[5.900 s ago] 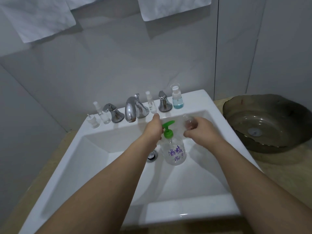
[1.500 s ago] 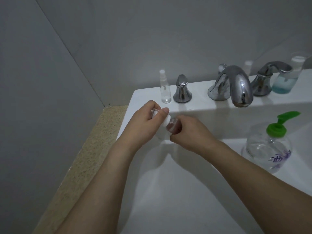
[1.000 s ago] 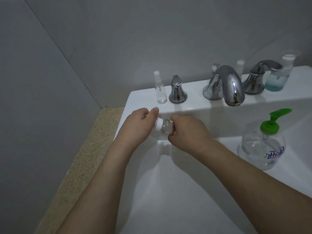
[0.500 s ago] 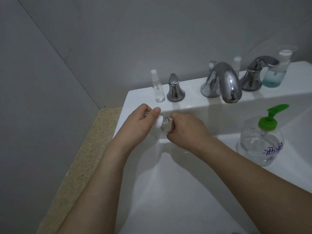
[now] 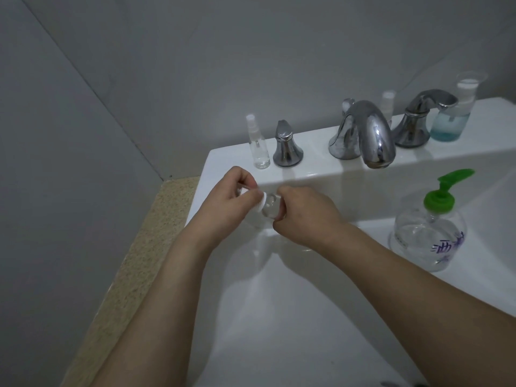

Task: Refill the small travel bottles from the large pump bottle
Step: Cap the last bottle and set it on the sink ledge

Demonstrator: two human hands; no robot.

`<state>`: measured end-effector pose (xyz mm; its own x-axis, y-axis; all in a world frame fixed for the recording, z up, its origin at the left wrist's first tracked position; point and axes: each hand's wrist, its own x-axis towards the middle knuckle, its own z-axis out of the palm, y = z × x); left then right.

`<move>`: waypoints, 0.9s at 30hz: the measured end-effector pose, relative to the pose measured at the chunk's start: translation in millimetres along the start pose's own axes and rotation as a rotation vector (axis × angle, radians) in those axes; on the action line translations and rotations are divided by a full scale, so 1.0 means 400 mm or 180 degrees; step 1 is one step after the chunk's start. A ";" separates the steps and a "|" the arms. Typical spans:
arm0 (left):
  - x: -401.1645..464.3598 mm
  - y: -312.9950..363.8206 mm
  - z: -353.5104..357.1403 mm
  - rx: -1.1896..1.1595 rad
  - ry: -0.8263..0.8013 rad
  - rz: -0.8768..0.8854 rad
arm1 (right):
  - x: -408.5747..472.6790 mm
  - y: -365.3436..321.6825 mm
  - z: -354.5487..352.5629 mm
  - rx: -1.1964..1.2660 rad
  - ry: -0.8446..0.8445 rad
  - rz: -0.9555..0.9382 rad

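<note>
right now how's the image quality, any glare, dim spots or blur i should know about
Head view: dim, flat, greyish light overall; bright glare streaks on the chrome faucet spout; wide-angle bend shows in the sink rim; the clear small bottle between the left hand and right hand is hard to read; the blue-liquid bottle at the far right is soft.

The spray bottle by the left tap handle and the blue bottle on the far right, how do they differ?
The spray bottle is slim and holds only a little clear liquid at its bottom; the blue bottle is wider and about half full of blue liquid. The spray bottle stands at the ledge's left end, the blue bottle at the right, past the right tap handle. Both stand upright, untouched, with pale tops.
</note>
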<state>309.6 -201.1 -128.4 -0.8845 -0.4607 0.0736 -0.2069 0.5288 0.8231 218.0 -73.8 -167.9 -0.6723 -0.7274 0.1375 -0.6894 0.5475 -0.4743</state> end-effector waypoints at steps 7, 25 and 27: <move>0.000 -0.009 0.006 0.0259 0.0088 -0.0077 | -0.002 0.003 0.000 -0.0013 -0.0068 0.0025; 0.007 -0.013 0.010 0.0080 -0.0093 -0.0221 | -0.001 0.004 0.003 -0.0073 -0.0162 0.0046; 0.009 -0.017 0.009 0.0161 -0.0155 -0.0316 | -0.003 0.006 0.005 -0.0145 -0.0196 0.0022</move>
<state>306.3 -203.8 -135.7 -0.8776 -0.4781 -0.0354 -0.3143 0.5181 0.7954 217.7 -72.4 -170.8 -0.6601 -0.7469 0.0799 -0.6974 0.5698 -0.4348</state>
